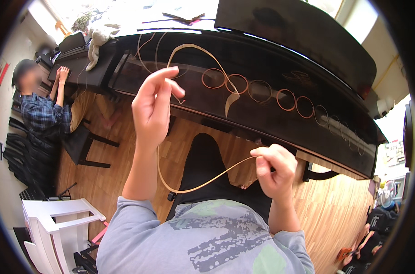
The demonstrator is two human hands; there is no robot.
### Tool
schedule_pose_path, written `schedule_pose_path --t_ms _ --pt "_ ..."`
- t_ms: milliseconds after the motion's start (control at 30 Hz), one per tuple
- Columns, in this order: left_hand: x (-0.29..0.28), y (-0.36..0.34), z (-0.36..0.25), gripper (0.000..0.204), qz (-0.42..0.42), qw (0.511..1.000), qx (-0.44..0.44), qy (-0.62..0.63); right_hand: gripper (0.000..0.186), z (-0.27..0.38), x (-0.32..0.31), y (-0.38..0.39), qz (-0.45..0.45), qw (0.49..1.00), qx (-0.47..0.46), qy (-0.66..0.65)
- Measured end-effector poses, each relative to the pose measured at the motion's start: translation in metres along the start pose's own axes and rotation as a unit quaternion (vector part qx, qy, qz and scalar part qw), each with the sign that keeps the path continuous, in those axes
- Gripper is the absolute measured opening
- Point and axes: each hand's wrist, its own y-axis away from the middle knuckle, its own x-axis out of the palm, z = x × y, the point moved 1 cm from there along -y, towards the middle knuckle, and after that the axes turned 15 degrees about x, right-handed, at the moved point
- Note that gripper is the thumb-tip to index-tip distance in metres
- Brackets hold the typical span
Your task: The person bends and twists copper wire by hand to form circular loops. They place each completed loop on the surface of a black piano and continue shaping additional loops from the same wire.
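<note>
Head view: hands (152, 109) (276, 169) hold a curved tan string (184, 191) near coils (286, 110) on a glossy black lid (262, 68).

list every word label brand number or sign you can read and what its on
None can be read clearly.
Faint emblem on the glossy black surface: unreadable.
White marks on dark cloth at right: too small and blurred.
Red-and-white sheet, far left: blurred.
Grey shirt: dark printed marks, no clear letters.

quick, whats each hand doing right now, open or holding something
Left hand: partly curled; tan strip passes behind it, grip can't be told.
Right hand: closed, pinching the tan strip.
</note>
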Motion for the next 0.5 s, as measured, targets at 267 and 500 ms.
schedule_pose_path --t_ms 267,500 --pt "0.016 0.038 -0.077 0.03 0.544 0.822 -0.143 0.087 0.013 -0.007 -0.047 0.025 -0.038 0.998 0.015 -0.056" --pt "0.05 0.085 -0.041 0.026 0.593 0.778 -0.171 -0.118 0.01 -0.02 -0.067 0.062 0.037 0.985 0.169 -0.005"
